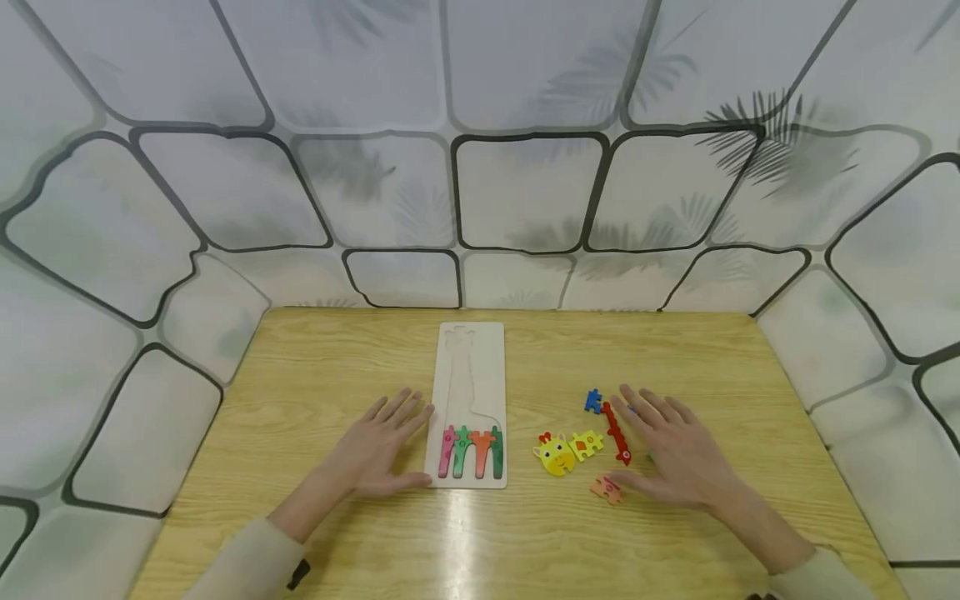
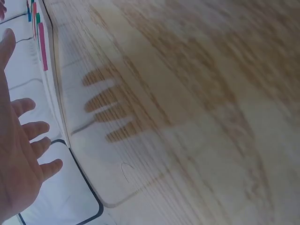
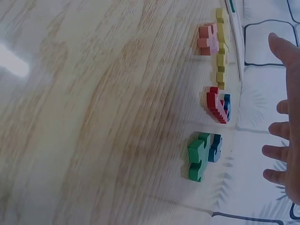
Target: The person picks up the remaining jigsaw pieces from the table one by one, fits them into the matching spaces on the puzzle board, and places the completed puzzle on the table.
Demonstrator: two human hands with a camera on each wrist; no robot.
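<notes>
My left hand (image 1: 378, 450) is spread at the left edge of a pale wooden puzzle board (image 1: 489, 367), fingers straight. Several coloured leg-shaped pieces, including an orange one (image 1: 481, 454), fill the board's near end, below a bare giraffe-neck outline. Over the loose pieces on the right, my right hand (image 1: 678, 454) hovers with straight fingers and holds nothing. Around it lie a yellow giraffe head (image 1: 557, 456), a spotted yellow piece (image 1: 587, 444), a red strip (image 1: 616, 433), a blue piece (image 1: 593, 401) and a salmon piece (image 1: 606, 490). The right wrist view shows a green piece (image 3: 198, 157) beside another blue piece (image 3: 215, 148).
A wood-grain table (image 1: 337, 350) carries everything. Behind it and at both sides stand pale walls (image 1: 525, 192) with a dark stone-outline pattern and leaf prints. Light glares on the tabletop just below the board.
</notes>
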